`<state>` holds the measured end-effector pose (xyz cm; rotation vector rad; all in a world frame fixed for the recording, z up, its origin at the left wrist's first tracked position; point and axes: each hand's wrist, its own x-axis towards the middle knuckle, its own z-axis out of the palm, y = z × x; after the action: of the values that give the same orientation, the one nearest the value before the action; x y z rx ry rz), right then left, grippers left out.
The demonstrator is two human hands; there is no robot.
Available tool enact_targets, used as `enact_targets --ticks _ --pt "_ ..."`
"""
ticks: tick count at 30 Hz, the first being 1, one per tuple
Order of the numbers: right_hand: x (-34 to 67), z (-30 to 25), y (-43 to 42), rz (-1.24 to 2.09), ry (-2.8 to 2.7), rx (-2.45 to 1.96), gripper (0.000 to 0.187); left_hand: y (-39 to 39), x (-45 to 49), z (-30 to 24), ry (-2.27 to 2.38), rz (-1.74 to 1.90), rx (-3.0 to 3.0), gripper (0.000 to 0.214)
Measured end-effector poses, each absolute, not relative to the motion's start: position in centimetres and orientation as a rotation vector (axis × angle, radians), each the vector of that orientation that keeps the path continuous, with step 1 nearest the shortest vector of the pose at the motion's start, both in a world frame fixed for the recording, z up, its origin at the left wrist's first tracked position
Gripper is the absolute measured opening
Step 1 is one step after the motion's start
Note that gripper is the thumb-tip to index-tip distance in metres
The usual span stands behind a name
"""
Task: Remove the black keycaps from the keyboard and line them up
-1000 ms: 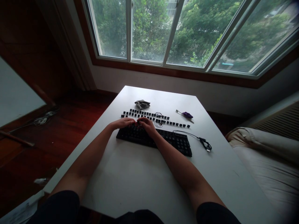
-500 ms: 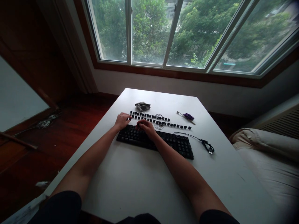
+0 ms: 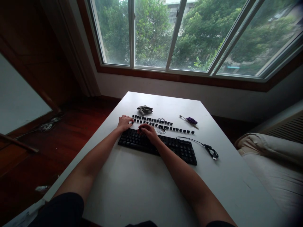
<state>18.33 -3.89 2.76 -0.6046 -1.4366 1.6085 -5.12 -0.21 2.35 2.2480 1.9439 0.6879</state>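
Observation:
My left hand (image 3: pixel 125 122) is at the left end of two rows of loose black keycaps (image 3: pixel 151 124). Its thumb and forefinger close on a keycap (image 3: pixel 132 122) at the end of the nearer row. Below lies a black keyboard (image 3: pixel 176 145), set slantwise on the white table. Over its upper left part hovers my right hand (image 3: pixel 148 131), fingers curled inward; anything small between the fingertips is too dark to make out. My right hand and forearm hide part of the keys.
Behind the keycaps lies a crumpled grey cloth (image 3: pixel 145 110). A purple-headed brush (image 3: pixel 191 120) is at the right. The keyboard's cable (image 3: pixel 210 151) lies bundled on the white table (image 3: pixel 132 189). Thin round wire pieces (image 3: pixel 161 130) sit among the keycaps. A padded seat (image 3: pixel 262 157) flanks the table.
The view has tilted slightly, so everything sits a little lower. My left fingers are still at the row's left end; my right fingers have shifted slightly above the keyboard.

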Motion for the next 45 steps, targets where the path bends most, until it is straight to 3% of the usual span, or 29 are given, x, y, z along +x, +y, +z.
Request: enact_targets --ticks 9,26,34,45 --pt "18.4 2.7 -4.0 1.608 -1.438 -0.608 0.028 -0.5 -6.4 2.7 1.977 0.721 2.238 0.037" --pt "18.6 2.9 -4.1 1.61 -1.455 -0.627 0.029 -0.3 -6.4 2.5 1.93 0.735 2.257 0.034" --pt "17.9 1.7 -3.2 1.542 -1.389 -0.588 0.038 -1.9 -6.4 2.1 1.966 0.905 2.197 0.029" --pt "17.0 1.7 -3.8 1.235 -1.662 -0.789 0.019 -4.5 -5.7 1.6 1.717 0.894 2.214 0.024"
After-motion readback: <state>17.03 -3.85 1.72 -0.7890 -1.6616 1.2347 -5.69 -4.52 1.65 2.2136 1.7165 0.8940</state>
